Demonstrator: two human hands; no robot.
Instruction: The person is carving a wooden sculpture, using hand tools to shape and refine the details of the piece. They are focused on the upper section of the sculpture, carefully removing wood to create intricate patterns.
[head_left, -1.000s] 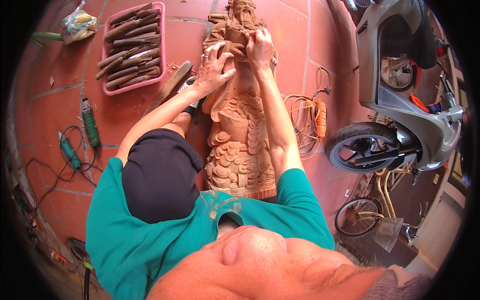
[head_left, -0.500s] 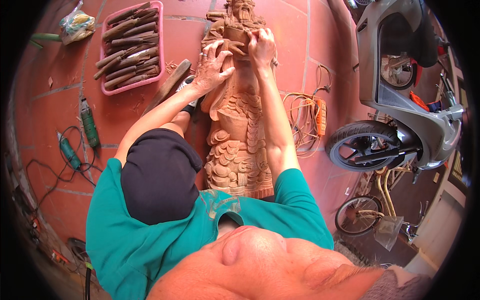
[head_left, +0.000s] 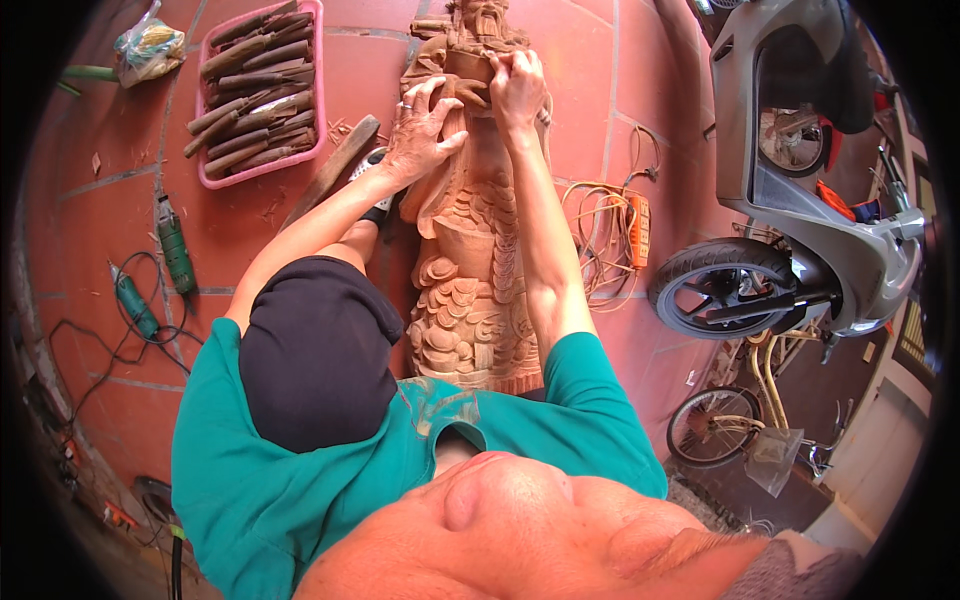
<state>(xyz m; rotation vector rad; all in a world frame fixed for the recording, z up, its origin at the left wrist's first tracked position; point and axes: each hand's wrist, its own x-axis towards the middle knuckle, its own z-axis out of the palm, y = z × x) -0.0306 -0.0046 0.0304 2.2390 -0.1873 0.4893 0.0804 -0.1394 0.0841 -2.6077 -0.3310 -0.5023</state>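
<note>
A carved wooden statue [head_left: 470,260] of a bearded robed figure lies on the floor before me, its head at the far end. My left hand [head_left: 424,132], a ring on one finger, rests on the left side of the statue's upper body. Its fingers are spread and it grips nothing. Over the chest, just below the beard, my right hand [head_left: 517,92] is closed with the fingertips pinched together. Whatever lies between those fingers is hidden or too small to name.
A pink basket [head_left: 320,110] of wooden-handled carving tools stands at the far left, near a wooden mallet-like bar [head_left: 330,172]. Two green power tools [head_left: 176,250] with cords lie left. On the right are an orange power strip [head_left: 639,232], coiled cable, a motorbike [head_left: 735,180] and a bicycle [head_left: 770,380].
My right hand has shifted very slightly left and up along the statue's chest, still pinched. The left hand stays nearly in place; the whole view has moved a little.
</note>
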